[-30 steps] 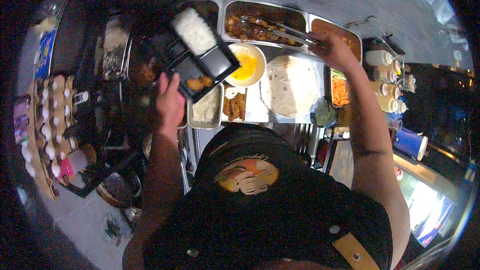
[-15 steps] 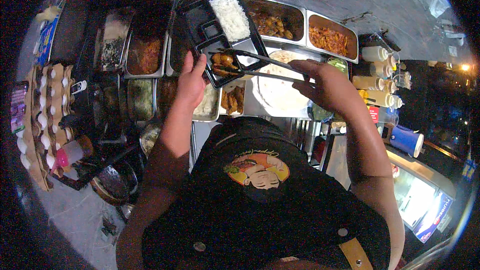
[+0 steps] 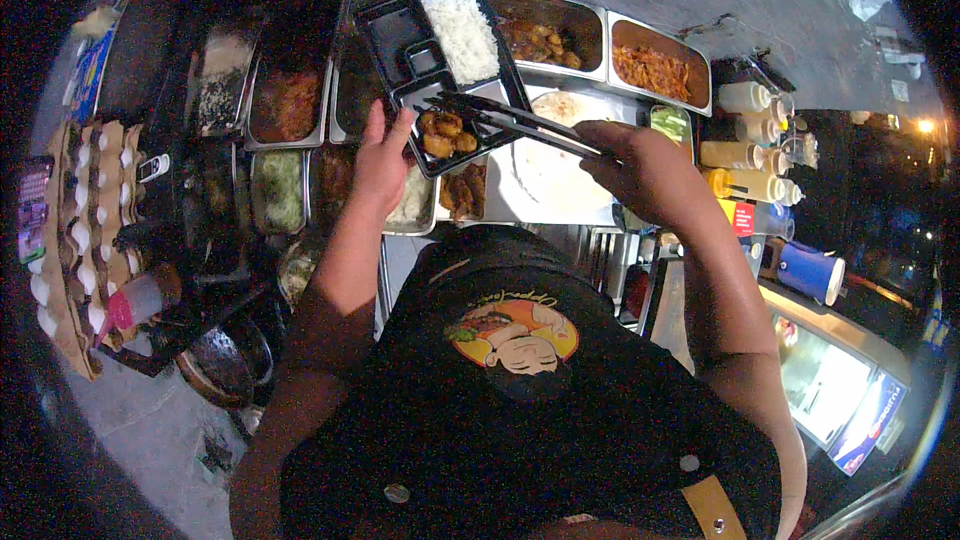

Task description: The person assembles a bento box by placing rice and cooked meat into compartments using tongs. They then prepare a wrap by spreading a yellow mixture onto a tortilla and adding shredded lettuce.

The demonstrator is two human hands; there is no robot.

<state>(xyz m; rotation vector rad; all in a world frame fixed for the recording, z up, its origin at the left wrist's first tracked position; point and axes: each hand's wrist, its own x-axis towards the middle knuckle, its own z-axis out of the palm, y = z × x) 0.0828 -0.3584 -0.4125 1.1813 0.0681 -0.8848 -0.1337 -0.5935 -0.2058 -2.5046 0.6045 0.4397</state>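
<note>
My left hand [image 3: 383, 162] is closed on the near left edge of a black compartment meal tray [image 3: 392, 37], held tilted above the food pans. White rice [image 3: 462, 37] fills its far right compartment. Brown glazed pieces of food [image 3: 444, 134] lie in the near compartment, beside my left fingers. In my right hand [image 3: 640, 162] is a pair of black tongs [image 3: 535, 127], fingers wrapped round the handle end. Their tips reach over the tray, just beyond the brown pieces, with nothing visible between them. The other tray compartments look bare.
Beneath the tray are metal pans, among them brown chunks [image 3: 548, 40] and orange-red shreds [image 3: 655, 72]. A flatbread [image 3: 562, 175] lies on the bright surface before me. Several squeeze bottles [image 3: 745, 128] stand at right; egg cartons [image 3: 75, 230] and a dark wok [image 3: 222, 365] are at left.
The tongs have come off the brown pieces and moved slightly away from me, leaving the pieces in the tray. My left hand still holds the tray in nearly the same place.
</note>
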